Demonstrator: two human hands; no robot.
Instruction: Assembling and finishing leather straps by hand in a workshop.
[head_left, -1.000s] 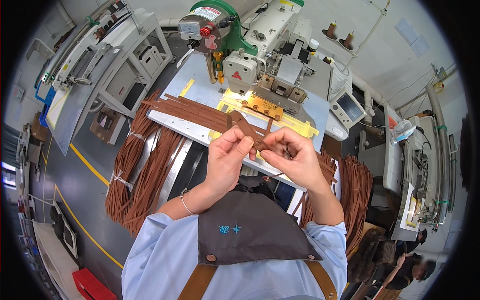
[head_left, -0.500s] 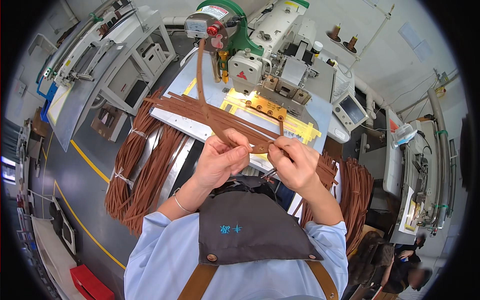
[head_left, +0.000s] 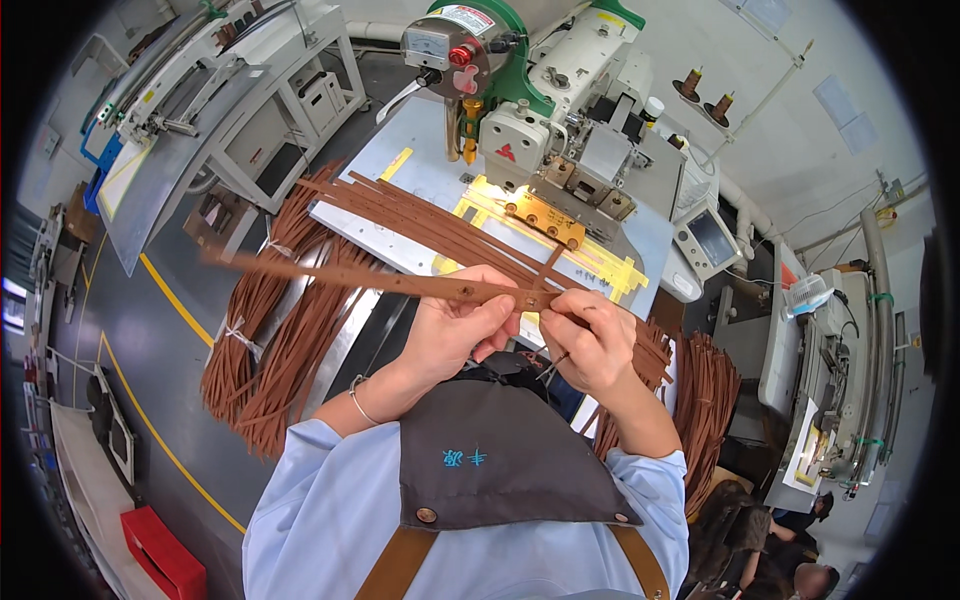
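My left hand [head_left: 460, 325] grips a long brown strap [head_left: 385, 278] with small holes along it. The strap's free end extends leftward, blurred, over the bundles. My right hand [head_left: 590, 340] pinches the strap near its right end, just right of the other hand. Beyond both hands, more flat brown strips [head_left: 430, 220] lie across the pale work table [head_left: 410, 140], beside yellow tape and a brass plate [head_left: 540, 218] under the head of a sewing machine [head_left: 515, 150].
Bundles of brown strips [head_left: 250, 360] flank me, more at right [head_left: 705, 420]. A display screen [head_left: 705, 235] stands at the table's right. Other machines [head_left: 170, 100] stand either side; a red bin [head_left: 160, 555] is lower left. A co-worker [head_left: 800, 560] appears at lower right.
The strap has swung from rising steeply in front of the machine to lying nearly level toward the left. Both hands still hold it. The machine now appears farther right in view.
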